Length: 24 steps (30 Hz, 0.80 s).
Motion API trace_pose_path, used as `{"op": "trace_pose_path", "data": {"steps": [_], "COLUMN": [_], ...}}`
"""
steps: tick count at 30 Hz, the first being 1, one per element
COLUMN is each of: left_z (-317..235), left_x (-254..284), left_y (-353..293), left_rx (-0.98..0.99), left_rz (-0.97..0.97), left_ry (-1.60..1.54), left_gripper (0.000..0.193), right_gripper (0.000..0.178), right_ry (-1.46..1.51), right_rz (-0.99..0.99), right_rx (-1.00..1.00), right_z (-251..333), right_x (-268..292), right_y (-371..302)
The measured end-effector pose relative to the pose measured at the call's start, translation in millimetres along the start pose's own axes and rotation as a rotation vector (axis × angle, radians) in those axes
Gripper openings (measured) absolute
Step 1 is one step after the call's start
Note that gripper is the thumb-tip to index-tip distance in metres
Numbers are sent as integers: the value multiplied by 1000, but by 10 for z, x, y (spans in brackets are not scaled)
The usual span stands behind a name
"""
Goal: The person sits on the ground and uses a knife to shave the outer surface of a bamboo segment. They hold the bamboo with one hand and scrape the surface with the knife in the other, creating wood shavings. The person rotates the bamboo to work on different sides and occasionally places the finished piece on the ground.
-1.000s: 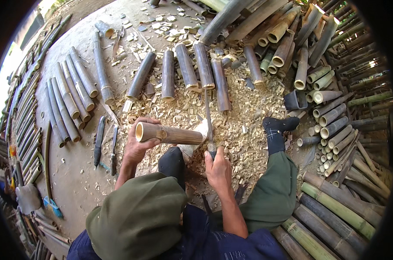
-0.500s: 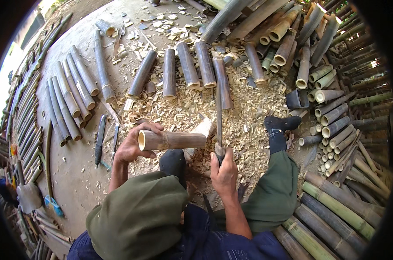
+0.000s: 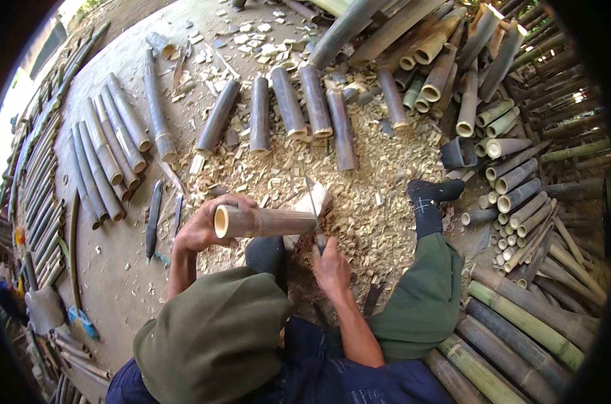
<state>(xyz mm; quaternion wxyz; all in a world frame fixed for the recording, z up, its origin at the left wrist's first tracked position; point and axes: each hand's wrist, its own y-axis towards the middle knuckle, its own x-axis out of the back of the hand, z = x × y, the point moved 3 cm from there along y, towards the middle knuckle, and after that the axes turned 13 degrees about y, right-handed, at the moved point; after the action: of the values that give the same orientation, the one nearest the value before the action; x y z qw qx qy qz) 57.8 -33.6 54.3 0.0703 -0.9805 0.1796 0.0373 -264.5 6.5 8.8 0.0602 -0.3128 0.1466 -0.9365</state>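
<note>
My left hand (image 3: 208, 222) grips a short bamboo section (image 3: 272, 222) near its open, pale left end, with the tube lying roughly level. In my right hand (image 3: 333, 269) is the dark handle of a machete (image 3: 311, 196). Its blade points away from me and meets the right end of the bamboo section; the exact contact is too small to tell. Just behind that end sits a pale wooden block (image 3: 320, 200) among the chips. My left knee is bent beside the bamboo, and my right leg (image 3: 420, 289) stretches out to the right.
Wood chips (image 3: 379, 202) cover the ground ahead. Several cut bamboo sections (image 3: 287, 101) lie in a row beyond them, more (image 3: 107, 145) at the left. Two knives (image 3: 154, 219) rest left of my hand. Bamboo stacks (image 3: 521, 182) and a dark container (image 3: 457, 153) stand right.
My right hand has moved left and slightly toward me, bringing the machete blade from right of the bamboo section to its right end. My left hand's hold looks nearly the same.
</note>
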Motion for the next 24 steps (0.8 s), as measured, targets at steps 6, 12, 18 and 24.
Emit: {"op": "trace_pose_path", "data": {"steps": [6,12,18,24], "left_z": [-70,176,192,115], "left_x": [-265,-285,-282,-474], "left_y": [47,479,305,162], "left_rx": [44,134,-73,-67], "left_rz": [-404,-799,-670,-651], "left_ry": [-262,-231,-233,-96], "left_gripper": [111,54,57,58], "right_gripper": [39,39,36,34], "right_ry": [-26,145,199,-4], "right_rz": [18,-68,-95,-22], "right_rx": [12,148,207,78], "right_z": [362,537,723,-50], "right_x": [173,299,474,-217], "right_y": [7,23,-93,94]}}
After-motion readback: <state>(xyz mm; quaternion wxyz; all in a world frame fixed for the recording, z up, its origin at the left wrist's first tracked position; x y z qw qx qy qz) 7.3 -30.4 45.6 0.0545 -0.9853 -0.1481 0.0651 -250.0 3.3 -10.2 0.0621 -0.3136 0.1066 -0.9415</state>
